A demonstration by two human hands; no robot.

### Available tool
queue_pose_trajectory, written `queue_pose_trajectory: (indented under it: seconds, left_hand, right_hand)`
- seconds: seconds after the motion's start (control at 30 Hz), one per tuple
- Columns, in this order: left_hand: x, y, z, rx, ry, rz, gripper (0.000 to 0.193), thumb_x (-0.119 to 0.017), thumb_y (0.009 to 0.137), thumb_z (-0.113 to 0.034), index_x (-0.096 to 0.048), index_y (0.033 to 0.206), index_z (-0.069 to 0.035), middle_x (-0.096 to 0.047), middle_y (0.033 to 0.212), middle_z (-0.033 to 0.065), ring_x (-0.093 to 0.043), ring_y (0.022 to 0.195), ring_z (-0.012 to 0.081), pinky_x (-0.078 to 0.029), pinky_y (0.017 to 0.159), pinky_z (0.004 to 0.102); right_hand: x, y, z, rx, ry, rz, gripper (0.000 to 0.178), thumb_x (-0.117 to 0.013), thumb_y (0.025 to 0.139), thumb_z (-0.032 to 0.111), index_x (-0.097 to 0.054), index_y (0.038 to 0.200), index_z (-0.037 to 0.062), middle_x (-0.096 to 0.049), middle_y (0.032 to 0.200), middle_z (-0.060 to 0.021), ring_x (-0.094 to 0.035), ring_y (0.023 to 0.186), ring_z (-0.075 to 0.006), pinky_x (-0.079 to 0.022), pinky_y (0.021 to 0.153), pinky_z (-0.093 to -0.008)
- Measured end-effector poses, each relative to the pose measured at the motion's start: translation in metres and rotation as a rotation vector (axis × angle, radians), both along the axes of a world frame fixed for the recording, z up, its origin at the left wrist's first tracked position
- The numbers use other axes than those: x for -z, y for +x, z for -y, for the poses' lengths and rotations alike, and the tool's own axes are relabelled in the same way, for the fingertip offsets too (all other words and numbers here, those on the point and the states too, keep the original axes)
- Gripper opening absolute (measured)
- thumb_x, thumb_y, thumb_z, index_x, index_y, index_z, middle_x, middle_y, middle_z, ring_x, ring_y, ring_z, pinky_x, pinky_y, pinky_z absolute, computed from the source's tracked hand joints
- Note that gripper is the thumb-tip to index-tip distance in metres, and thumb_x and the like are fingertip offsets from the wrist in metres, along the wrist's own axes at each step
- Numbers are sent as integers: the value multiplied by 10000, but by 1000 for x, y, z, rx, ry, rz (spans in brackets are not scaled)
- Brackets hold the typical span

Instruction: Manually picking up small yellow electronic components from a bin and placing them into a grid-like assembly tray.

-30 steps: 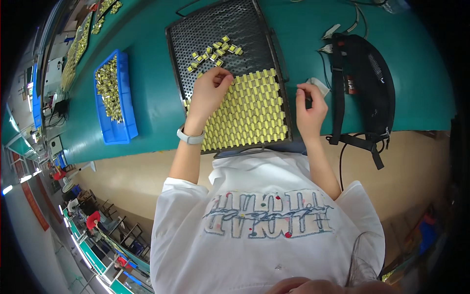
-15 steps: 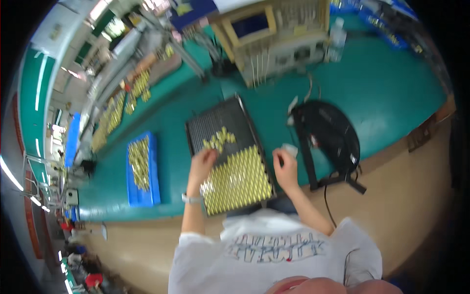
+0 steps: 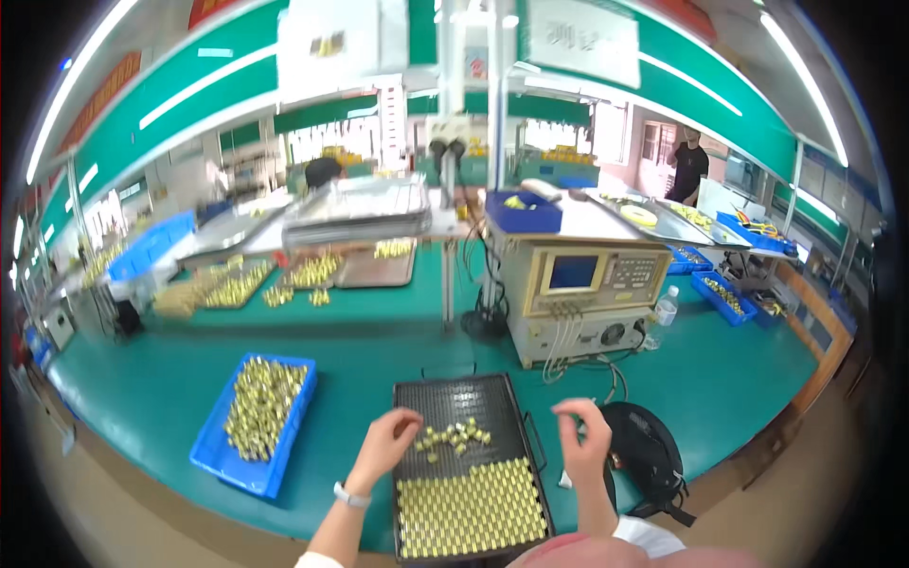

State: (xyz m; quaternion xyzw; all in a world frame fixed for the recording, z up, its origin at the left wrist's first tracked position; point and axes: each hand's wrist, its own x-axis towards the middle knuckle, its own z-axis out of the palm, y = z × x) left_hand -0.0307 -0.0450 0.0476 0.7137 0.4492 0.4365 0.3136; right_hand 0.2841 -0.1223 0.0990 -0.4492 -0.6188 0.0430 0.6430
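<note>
A black ribbed tray [image 3: 407, 396] lies before me, its near half packed with rows of small yellow-and-silver cylindrical parts [image 3: 469, 511]. Several loose parts [image 3: 459, 434] of the same kind are scattered across its far half. Over the tray's left edge, beside the loose parts, my left hand [image 3: 386, 443] is closed, thumb and fingers drawn together; whatever may be in them is too small to make out. My right hand [image 3: 587, 443] is raised just off the tray's right side, fingers bent and thumb apart, with nothing visible in it.
Left of the tray stands a blue bin [image 3: 216, 454] heaped with similar parts. A black bag [image 3: 644, 445] lies at the right. Behind are a beige instrument [image 3: 606, 276] with cables and a clear bottle [image 3: 667, 308]. Stacked metal trays [image 3: 360, 213] sit on the shelf; a person [image 3: 689, 166] is farther back.
My view has tilted up from the tray to take in the shelf and room. Both hands stay beside the tray, the left near the loose parts. The packed rows look alike.
</note>
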Motion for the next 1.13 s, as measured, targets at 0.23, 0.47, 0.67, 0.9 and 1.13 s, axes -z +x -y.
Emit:
queue_pose_trajectory:
  seconds: [0.23,0.47,0.67,0.9,1.13]
  left_hand:
    - [54,1,-32,113,128,-385,299,-749,875,-159,-683,1147,-54,-597,1273,126,-573,1178,340,-484,994,418]
    - [59,0,-17,163,50,-344,306,-760,875,-186,-685,1142,-58,-566,1296,131,-560,1183,345,-489,985,421]
    - [50,2,-4,168,63,-476,297,-811,821,-225,-722,1066,-82,-564,1222,107,-530,1149,308,-482,971,404]
    - [58,4,-14,199,19,-467,220,-764,836,-194,-720,1002,-56,-627,1005,91,-545,1032,302,-479,921,407]
    - [55,20,-19,187,12,-516,173,-677,914,-170,-682,1031,-42,-631,989,113,-605,1017,318,-497,902,414]
  right_hand:
    - [40,-58,-92,-518,-517,763,406,-703,904,129,-593,1287,48,-563,1311,-169,-544,1234,-365,-475,1019,-446]
    - [84,-54,-104,-507,-572,901,438,-714,883,103,-621,1311,71,-540,1303,-163,-543,1215,-362,-476,1028,-444]
    - [94,-49,-93,-442,-592,915,408,-721,869,91,-608,1260,58,-547,1149,-140,-591,1114,-335,-511,952,-437]
    - [96,-49,-96,-352,-598,933,357,-721,871,106,-602,1206,75,-557,1077,-134,-631,996,-352,-524,855,-438]
    - [90,-36,-93,-316,-642,943,342,-715,879,110,-607,1202,78,-568,1073,-126,-611,1045,-346,-517,885,-430]
